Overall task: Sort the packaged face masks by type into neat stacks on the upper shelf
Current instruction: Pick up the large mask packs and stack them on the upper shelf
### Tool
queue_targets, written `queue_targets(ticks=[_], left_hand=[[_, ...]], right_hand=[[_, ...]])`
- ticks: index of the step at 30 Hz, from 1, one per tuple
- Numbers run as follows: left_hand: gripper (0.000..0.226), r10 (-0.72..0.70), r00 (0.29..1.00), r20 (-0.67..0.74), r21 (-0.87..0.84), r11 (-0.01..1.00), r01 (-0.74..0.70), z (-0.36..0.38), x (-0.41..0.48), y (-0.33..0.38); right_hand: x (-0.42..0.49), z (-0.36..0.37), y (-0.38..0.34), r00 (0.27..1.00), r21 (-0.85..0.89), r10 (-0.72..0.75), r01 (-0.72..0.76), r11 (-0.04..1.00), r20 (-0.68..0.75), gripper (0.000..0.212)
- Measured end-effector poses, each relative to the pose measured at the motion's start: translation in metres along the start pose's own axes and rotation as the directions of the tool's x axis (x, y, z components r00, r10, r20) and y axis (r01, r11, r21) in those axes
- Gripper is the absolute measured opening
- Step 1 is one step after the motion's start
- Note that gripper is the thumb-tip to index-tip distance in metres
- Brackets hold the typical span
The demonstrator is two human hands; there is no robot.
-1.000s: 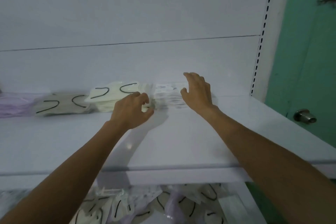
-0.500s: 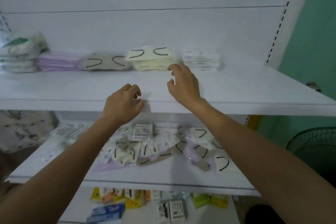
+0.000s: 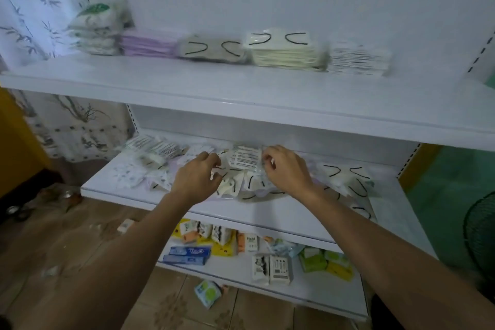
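Head view, both hands at the pick. Both hands have left the upper shelf [image 3: 241, 94] and dropped to the shelf below [image 3: 166, 199]. Half a second ago they hung at the upper shelf's front edge, and a second ago they were at the stacks. I read this as one placement finished and the next pick begun.

Five stacks line the rear edge of the upper shelf. From the left rear corner they are the green-printed stack [image 3: 96, 29], lilac stack [image 3: 148, 44], grey stack [image 3: 211, 49], cream stack [image 3: 286, 53] and printed-label stack [image 3: 359, 59].

The loose pile [image 3: 345, 182] of mixed masks sprawls along the shelf below toward its front edge, so I judge much sorting remains.

The left hand [image 3: 198, 177] is palm down on the pile with its fingers curled. I cannot tell whether it grips anything. The right hand [image 3: 286, 169], also palm down, pinches the right edge of a printed-label packet [image 3: 245, 159] lying atop the pile between the hands. That packet probably belongs on the printed-label stack.
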State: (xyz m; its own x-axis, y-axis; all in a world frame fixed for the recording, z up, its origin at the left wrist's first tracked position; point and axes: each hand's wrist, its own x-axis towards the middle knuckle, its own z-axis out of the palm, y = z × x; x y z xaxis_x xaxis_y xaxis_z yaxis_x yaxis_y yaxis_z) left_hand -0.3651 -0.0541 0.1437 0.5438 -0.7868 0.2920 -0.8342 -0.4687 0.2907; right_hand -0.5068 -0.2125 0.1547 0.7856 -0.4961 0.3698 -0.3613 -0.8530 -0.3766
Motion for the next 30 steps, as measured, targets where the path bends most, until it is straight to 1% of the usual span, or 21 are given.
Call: queue_targets(ticks=[5, 11, 14, 19, 23, 24, 26, 27, 28, 30], left_hand=[[0.029, -0.091, 0.994, 0.064, -0.065, 0.993, 0.095, 0.046, -0.001, -0.024], [0.028, -0.175, 0.977, 0.119, -0.161, 0.968, 0.193, 0.097, 0.008, -0.046], [0.028, -0.233, 0.965, 0.122, -0.165, 0.954, 0.251, 0.108, 0.016, -0.064], [0.027, -0.320, 0.939, 0.129, -0.153, 0.929, 0.338, 0.117, 0.027, -0.091], [0.027, -0.375, 0.917, 0.137, -0.163, 0.905, 0.394, 0.124, 0.029, -0.111], [0.028, -0.380, 0.914, 0.141, -0.162, 0.902, 0.400, 0.126, 0.028, -0.115], [0.028, -0.380, 0.914, 0.145, -0.160, 0.902, 0.401, 0.131, 0.030, -0.123], [0.028, -0.382, 0.913, 0.142, -0.165, 0.901, 0.402, 0.133, 0.031, -0.128], [0.028, -0.382, 0.913, 0.143, -0.172, 0.899, 0.403, 0.134, 0.033, -0.133], [0.029, -0.376, 0.916, 0.142, -0.183, 0.899, 0.397, 0.136, 0.040, -0.144]], right_hand=[[-0.010, 0.054, 0.029, 0.984, -0.015, 0.072, -0.070, 0.997, 0.164, 0.020], [-0.005, 0.115, 0.061, 0.931, -0.051, 0.119, -0.109, 0.993, 0.346, 0.021], [0.012, 0.136, 0.074, 0.911, -0.061, 0.128, -0.113, 0.992, 0.392, 0.021], [0.043, 0.167, 0.083, 0.898, -0.074, 0.134, -0.113, 0.991, 0.418, 0.019], [0.067, 0.192, 0.082, 0.891, -0.137, 0.125, -0.072, 0.988, 0.437, 0.030], [0.074, 0.200, 0.082, 0.890, -0.128, 0.146, -0.100, 0.987, 0.432, 0.037], [0.090, 0.214, 0.081, 0.882, -0.044, 0.237, -0.240, 0.970, 0.407, 0.058], [0.099, 0.221, 0.081, 0.877, -0.010, 0.266, -0.286, 0.958, 0.400, 0.066], [0.109, 0.230, 0.083, 0.872, -0.012, 0.281, -0.302, 0.953, 0.401, 0.070], [0.129, 0.245, 0.087, 0.858, -0.111, 0.292, -0.271, 0.956, 0.423, 0.075]])
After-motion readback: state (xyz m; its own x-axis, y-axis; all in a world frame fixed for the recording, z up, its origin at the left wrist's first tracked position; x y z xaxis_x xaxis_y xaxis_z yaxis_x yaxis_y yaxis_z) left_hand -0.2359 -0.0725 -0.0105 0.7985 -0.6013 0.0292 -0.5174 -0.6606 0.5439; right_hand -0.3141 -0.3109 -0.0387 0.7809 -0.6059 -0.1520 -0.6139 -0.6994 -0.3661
